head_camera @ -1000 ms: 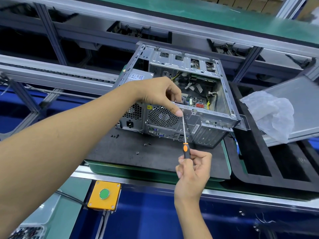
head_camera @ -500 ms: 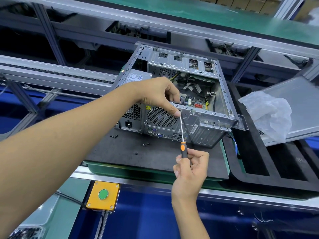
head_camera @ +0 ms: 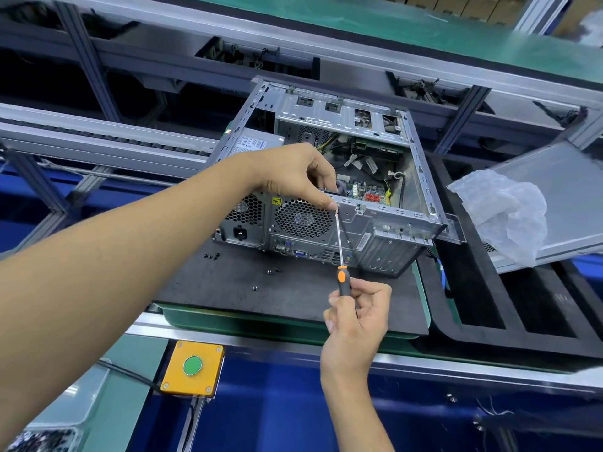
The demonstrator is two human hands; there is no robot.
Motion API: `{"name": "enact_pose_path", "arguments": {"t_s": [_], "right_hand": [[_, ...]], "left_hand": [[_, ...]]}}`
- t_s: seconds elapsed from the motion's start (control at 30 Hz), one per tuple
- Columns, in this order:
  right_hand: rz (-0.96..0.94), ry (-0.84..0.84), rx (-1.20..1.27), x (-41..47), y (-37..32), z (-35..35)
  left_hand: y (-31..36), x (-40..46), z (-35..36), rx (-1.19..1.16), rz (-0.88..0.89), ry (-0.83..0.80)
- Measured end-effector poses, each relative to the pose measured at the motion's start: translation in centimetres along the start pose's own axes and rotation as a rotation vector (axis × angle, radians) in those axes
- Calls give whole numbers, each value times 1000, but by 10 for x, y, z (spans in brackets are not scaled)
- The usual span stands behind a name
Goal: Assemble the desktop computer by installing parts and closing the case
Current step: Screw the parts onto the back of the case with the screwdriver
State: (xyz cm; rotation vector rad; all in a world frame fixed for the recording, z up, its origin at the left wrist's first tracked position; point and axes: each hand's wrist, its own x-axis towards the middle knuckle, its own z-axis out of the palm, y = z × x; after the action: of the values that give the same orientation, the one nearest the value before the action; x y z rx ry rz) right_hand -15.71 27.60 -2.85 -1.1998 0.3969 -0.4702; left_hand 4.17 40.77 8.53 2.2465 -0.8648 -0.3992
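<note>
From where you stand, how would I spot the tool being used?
Find the open grey metal computer case on the dark mat. Against its rear panel stands a slim screwdriver, silver shaft pointing up, its black-and-orange handle gripped by the right hand. Nothing else nearby carries orange.

A dark mat [head_camera: 293,295] is lying on a green tray [head_camera: 248,324] and carrying the open computer case [head_camera: 352,203] toward its far edge. Small black screws [head_camera: 212,256] are sitting scattered near the mat's left edge and middle.
</note>
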Motion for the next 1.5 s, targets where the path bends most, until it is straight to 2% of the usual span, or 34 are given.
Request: {"name": "enact_pose_path", "arguments": {"t_s": [0.83,1.5], "right_hand": [[5,1,-26,-1,-1,0],[21,52,-45,-9,-13,8]], "left_hand": [[1,0,0,11,16,-15],[0,0,6,63,40,54]]}}
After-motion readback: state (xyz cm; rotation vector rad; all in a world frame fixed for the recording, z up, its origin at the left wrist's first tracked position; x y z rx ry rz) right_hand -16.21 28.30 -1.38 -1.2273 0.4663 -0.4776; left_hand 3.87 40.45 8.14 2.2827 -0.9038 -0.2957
